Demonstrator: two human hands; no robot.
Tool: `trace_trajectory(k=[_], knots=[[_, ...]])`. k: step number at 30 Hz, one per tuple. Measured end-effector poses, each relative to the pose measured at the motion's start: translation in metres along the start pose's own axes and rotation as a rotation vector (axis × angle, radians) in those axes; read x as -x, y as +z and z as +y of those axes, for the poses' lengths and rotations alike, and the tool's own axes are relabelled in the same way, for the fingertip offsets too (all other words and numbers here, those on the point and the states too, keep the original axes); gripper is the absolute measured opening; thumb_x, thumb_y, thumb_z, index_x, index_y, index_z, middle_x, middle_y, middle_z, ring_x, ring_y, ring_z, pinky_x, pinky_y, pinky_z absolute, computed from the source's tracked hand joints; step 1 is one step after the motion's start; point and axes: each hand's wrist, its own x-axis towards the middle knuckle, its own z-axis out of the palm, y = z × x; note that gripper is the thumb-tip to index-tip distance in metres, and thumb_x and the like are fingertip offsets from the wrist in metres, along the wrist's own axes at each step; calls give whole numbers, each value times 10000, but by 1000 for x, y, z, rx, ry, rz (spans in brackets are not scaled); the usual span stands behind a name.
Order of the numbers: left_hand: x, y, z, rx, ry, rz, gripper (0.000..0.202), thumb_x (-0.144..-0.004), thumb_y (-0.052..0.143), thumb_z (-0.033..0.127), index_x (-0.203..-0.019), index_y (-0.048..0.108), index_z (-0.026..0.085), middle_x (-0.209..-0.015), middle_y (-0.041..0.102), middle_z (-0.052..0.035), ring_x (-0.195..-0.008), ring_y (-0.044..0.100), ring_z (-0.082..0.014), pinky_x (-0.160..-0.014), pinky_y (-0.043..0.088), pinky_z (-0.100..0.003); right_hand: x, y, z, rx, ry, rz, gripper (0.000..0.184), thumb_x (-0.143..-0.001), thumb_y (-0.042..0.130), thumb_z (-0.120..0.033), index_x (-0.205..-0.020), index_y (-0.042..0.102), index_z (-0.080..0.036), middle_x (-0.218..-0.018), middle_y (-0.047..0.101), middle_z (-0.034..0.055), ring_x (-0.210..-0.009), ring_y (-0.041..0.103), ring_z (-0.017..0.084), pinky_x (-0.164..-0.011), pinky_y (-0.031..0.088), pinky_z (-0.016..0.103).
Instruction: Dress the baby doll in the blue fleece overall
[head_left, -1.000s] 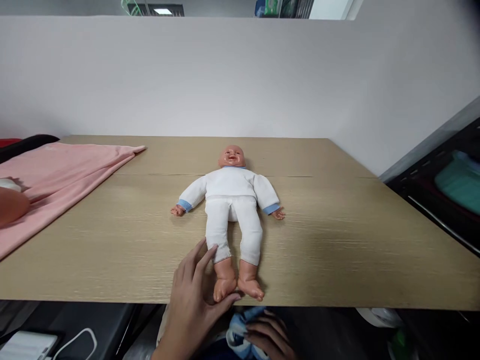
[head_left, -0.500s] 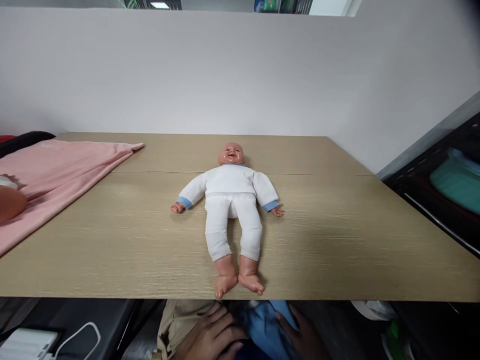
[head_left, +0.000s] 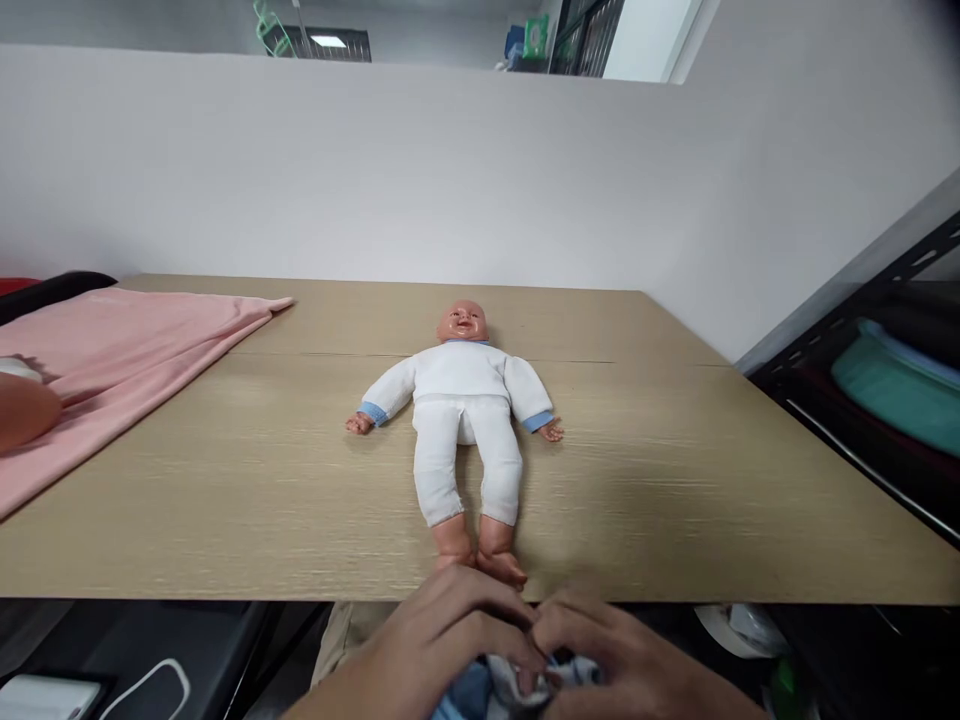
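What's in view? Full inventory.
Table: 1, tan, centre
Doll: 1, white and blue clothes, on table
Small cloth: 1, blue and white, bottom centre
Large cloth: 1, pink, table's left
Rounded object: 1, orange-brown, on large cloth
Wall: 1, white, behind table
Rack: 1, black, right
Fabric: count unclear, teal and blue, on rack
Box: 1, white, lower left
Cable: 1, white, beside box
Others: partly seen, unclear
Left hand: 1, holding small cloth
Right hand: 1, holding small cloth

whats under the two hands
A blue-and-white cloth shows beneath the left hand and right hand. They cover much of it, so its full shape can't be seen.
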Motion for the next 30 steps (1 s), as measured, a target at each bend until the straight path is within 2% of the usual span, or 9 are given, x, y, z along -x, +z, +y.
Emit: trace_trajectory(k=[4,8,10,13,16,20,25,28,30], knots=[[-26,-38,31,16,-95,127,284,-1020,850,434,-1087,631,267,-1340,720,-70,-1251,700,-236,-1113,552,-324,-32,-46,-25,190,-200,196,228,-976,755,-119,-1080,635,-284,-1273,730,33,-1197,718,206,-1072,571,312],[-26,-60,40,-9,-79,134,152,-1106,712,262,-1052,570,260,-1293,716,-35,-1172,684,-197,-1035,532,-290,-51,-71,-26,150,-89,303,444,-864,809,-67,-1126,540,-303,-1418,632,44,-1283,693,223,-1057,569,318],[-22,-67,36,42,-86,214,108,-1155,608,250,-1062,556,266,-1200,699,-21,-1078,667,-175,-966,524,-279,-58,-80,-21,100,45,254,518,-886,846,-144,-1244,518,-323,-1507,607,59,-1362,668,255,-1106,554,365],[-19,-73,27,146,-97,363,118,-1201,524,294,-1095,574,281,-1079,653,1,-980,628,-156,-890,508,-269,-68,-90,-9,-58,226,49,644,-916,920,-402,-1399,501,-328,-1393,687,51,-1246,723,260,-1056,577,385],[-21,-80,19,178,-50,441,143,-1209,516,321,-1098,598,282,-1073,636,0,-992,614,-158,-892,505,-269,-77,-97,0,-167,272,-62,786,-865,956,-548,-1487,544,-300,-1305,738,49,-1189,735,275,-1006,579,382],[-26,-93,11,139,-70,455,203,-1206,509,348,-1039,589,268,-1102,610,-16,-1025,600,-180,-919,497,-299,-80,-103,1,-29,292,29,552,-901,913,-573,-1321,734,-262,-1184,776,44,-1082,710,276,-928,528,375],[-30,-111,8,-281,-169,491,155,-1151,615,431,-1174,589,280,-1494,570,-94,-1470,486,-317,-1221,378,-464,-77,-104,-13,9,169,269,209,-944,871,-342,-1104,758,-269,-986,719,-13,-876,636,185,-768,474,303],[-41,-120,10,-380,-238,414,534,-1021,825,492,-1450,553,328,-1678,483,-106,-1591,404,-359,-1273,364,-497,-84,-105,-21,64,45,349,150,-975,802,-204,-1090,747,-283,-984,717,-28,-876,643,160,-767,468,278],[-52,-125,11,-259,-275,279,751,-956,893,539,-1575,505,364,-1634,554,-88,-1536,499,-347,-1237,425,-466,-92,-107,-22,120,-30,378,224,-970,770,-139,-1133,747,-292,-1041,729,-26,-934,667,156,-810,481,270]])
